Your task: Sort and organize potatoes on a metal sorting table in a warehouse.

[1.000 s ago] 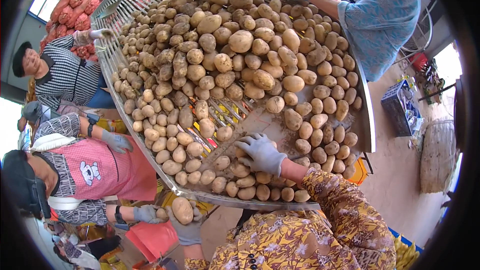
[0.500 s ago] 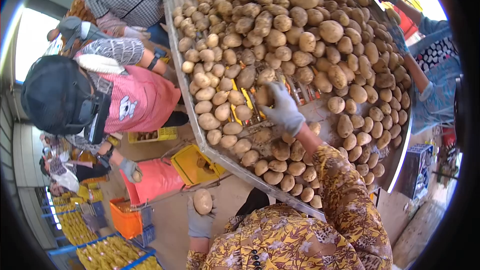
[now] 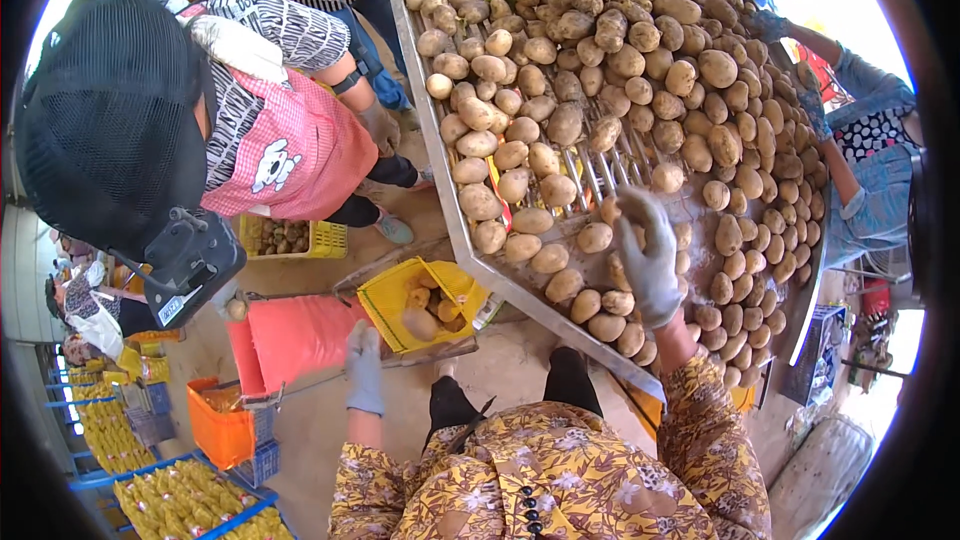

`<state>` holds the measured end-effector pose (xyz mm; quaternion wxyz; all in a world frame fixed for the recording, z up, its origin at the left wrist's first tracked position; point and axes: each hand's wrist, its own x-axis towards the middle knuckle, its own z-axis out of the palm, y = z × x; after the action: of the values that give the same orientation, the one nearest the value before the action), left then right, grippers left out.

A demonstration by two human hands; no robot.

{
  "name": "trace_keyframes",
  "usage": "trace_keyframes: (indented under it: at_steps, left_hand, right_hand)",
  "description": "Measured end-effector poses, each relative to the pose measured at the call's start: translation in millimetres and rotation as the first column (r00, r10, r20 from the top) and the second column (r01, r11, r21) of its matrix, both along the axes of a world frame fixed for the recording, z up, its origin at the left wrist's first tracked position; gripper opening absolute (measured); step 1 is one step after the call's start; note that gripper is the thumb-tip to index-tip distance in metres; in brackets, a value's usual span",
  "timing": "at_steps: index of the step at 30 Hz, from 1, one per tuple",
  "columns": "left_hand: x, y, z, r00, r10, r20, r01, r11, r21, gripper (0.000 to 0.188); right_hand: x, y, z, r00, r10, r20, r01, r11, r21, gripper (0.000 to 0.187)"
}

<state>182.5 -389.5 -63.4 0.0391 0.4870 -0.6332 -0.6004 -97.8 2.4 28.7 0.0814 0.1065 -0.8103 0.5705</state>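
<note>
Potatoes cover a metal-rimmed sorting table, with bars showing between some of them. My gloved right hand is over the near part of the table. Its fingers and thumb are apart and curved, close to a small potato; no potato is plainly gripped. Lower left, my gloved left hand has its fingers stretched out and holds nothing. It is beside a yellow crate with several potatoes in it. A blurred potato shows at the crate's opening.
A co-worker in a pink apron stands at the left, near a pink sack. Another yellow crate sits on the floor. An orange crate and filled yellow net bags are lower left. Other people's arms reach in from the right.
My left hand has let go of a potato and moved up and left beside the yellow crate. My right hand has moved right and nearer to me over the table. The view has shifted.
</note>
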Motion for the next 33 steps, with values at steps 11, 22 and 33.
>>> trace_keyframes:
  at_steps: [11, 22, 33]
  left_hand:
    - [-41, -183, -98, 0.820, -0.572, -0.033, 0.524, 0.772, -0.359, 0.047]
    - [-51, -233, -130, 0.751, -0.520, -0.407, 0.660, 0.592, 0.462, 0.052]
    - [-87, -247, -173, 0.277, -0.957, 0.081, 0.261, -0.006, -0.965, 0.035]
  right_hand:
    - [213, -198, -35, 0.914, 0.046, 0.403, -0.038, 0.999, -0.028, 0.020]
    - [153, -394, -207, 0.353, 0.050, 0.934, 0.001, 0.999, -0.053, 0.063]
    - [153, -406, -190, 0.359, 0.059, 0.932, 0.023, 0.997, -0.072, 0.054]
